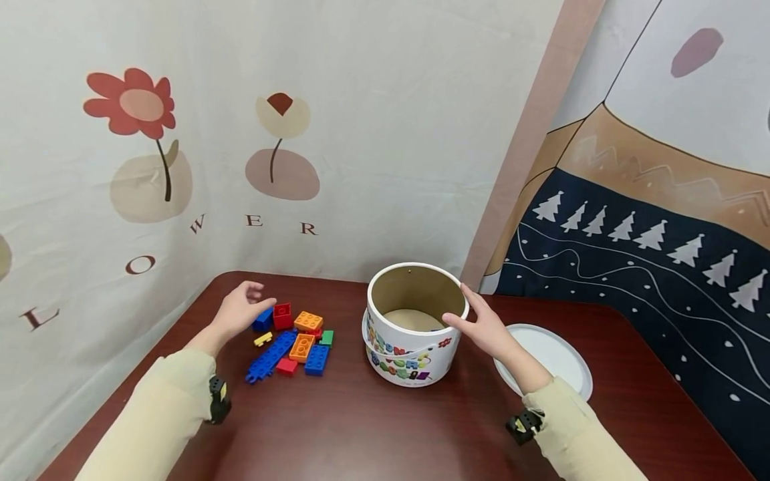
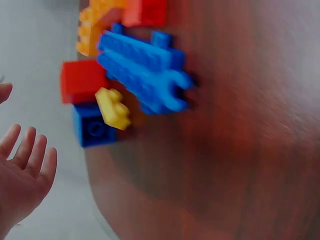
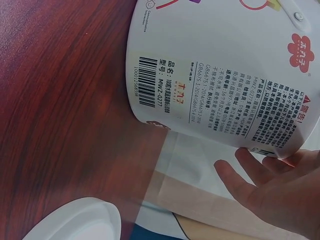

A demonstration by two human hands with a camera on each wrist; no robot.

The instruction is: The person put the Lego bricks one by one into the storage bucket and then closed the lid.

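A white round bucket (image 1: 380,334) with colourful printed letters stands upright and uncovered on the table; its inside floor shows bare. My right hand (image 1: 488,329) is at the bucket's right rim, fingers fairly straight against the outer wall in the right wrist view. To the left lies a loose group of toy building bricks: a long blue piece (image 1: 272,356), a red brick (image 1: 282,316), a blue brick (image 1: 263,321), a small yellow piece (image 1: 263,339) and several others. My left hand (image 1: 234,314) hovers beside the blue and red bricks, fingers loosely bent and holding nothing.
A white round lid (image 1: 550,354) lies flat on the dark red-brown table (image 1: 361,434), right of the bucket and partly behind my right forearm. Printed curtains (image 1: 385,133) hang along the table's far and side edges. Orange bricks (image 1: 302,347) lie between the long blue piece and the bucket.
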